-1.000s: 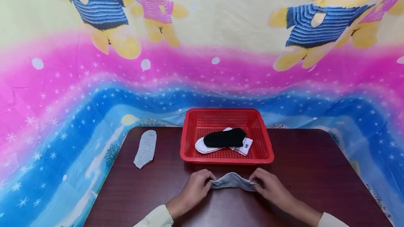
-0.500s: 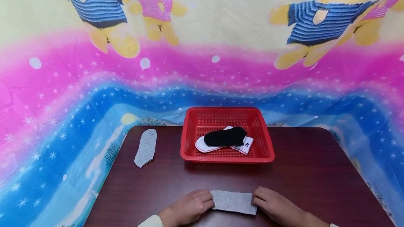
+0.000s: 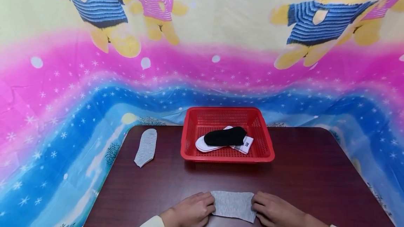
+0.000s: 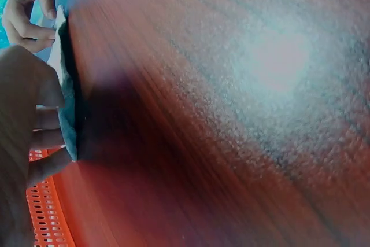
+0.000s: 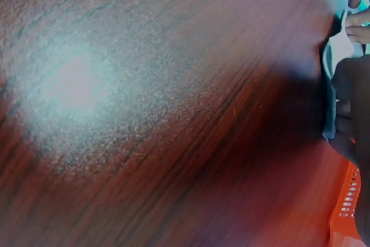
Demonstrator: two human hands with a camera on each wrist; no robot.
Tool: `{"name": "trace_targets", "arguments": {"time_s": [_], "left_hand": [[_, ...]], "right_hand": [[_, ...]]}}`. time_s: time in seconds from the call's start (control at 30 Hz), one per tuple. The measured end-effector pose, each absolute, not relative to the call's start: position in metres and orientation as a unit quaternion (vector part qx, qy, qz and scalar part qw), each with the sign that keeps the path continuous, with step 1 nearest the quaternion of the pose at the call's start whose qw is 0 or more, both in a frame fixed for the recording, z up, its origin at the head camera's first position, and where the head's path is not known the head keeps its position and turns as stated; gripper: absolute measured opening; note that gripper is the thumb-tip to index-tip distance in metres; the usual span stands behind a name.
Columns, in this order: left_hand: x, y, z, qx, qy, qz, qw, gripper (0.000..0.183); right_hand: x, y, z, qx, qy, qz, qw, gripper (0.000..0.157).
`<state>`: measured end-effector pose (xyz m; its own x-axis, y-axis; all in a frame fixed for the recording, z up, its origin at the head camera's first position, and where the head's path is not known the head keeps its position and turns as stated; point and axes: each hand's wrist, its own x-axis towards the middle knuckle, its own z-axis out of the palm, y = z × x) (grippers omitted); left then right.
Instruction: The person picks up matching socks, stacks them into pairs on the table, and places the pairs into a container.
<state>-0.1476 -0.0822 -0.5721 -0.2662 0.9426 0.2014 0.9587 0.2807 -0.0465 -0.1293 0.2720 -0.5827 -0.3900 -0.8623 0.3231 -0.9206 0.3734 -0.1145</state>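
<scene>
A grey sock (image 3: 233,205) is stretched between my two hands near the front of the dark wooden table, its shape a short, roughly rectangular piece. My left hand (image 3: 193,209) pinches its left end, and my right hand (image 3: 276,208) pinches the right end. Both wrist views show the sock (image 4: 66,93) nearly edge-on, with thumb and fingers on either side of it. A second grey sock (image 3: 146,147) lies flat by itself at the back left of the table.
Beyond my hands stands a red perforated basket (image 3: 227,158). Inside it a black sock (image 3: 224,136) lies across white socks (image 3: 206,145), one with dark stripes and a mark. A printed cloth (image 3: 214,73) with bears hangs behind the table (image 3: 303,164).
Both hands have drawn the grey sock toward me and lowered it. First bunched into a narrow strip, it now spreads flatter, with a broader face showing. The basket and other sock stay put.
</scene>
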Motion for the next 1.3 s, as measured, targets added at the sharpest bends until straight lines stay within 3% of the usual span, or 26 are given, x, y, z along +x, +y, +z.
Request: {"name": "trace_targets", "arguments": {"time_s": [0.33, 0.5, 0.77, 1.0, 1.13, 1.3], "left_hand": [[-0.147, -0.077, -0.571, -0.563, -0.818, -0.062, 0.101, 0.003], [-0.148, -0.072, -0.571, -0.473, -0.860, -0.142, 0.130, 0.011], [-0.151, -0.073, -0.557, -0.314, -0.914, -0.242, 0.079, 0.015], [-0.162, -0.090, -0.556, -0.240, -0.934, -0.243, 0.102, 0.022], [-0.173, -0.114, -0.555, -0.194, -0.949, -0.205, 0.139, 0.017], [-0.190, -0.158, -0.551, -0.158, -0.957, -0.148, 0.192, 0.018]], "right_hand": [[-0.131, 0.264, -0.574, 0.492, -0.853, 0.139, 0.099, 0.011], [-0.132, 0.257, -0.569, 0.400, -0.895, 0.181, 0.080, 0.016], [-0.137, 0.248, -0.555, 0.283, -0.932, 0.224, 0.031, 0.015], [-0.147, 0.251, -0.538, 0.254, -0.939, 0.191, 0.129, 0.029], [-0.154, 0.262, -0.527, 0.268, -0.928, 0.163, 0.202, 0.013], [-0.166, 0.278, -0.516, 0.260, -0.922, 0.129, 0.255, 0.065]]}}
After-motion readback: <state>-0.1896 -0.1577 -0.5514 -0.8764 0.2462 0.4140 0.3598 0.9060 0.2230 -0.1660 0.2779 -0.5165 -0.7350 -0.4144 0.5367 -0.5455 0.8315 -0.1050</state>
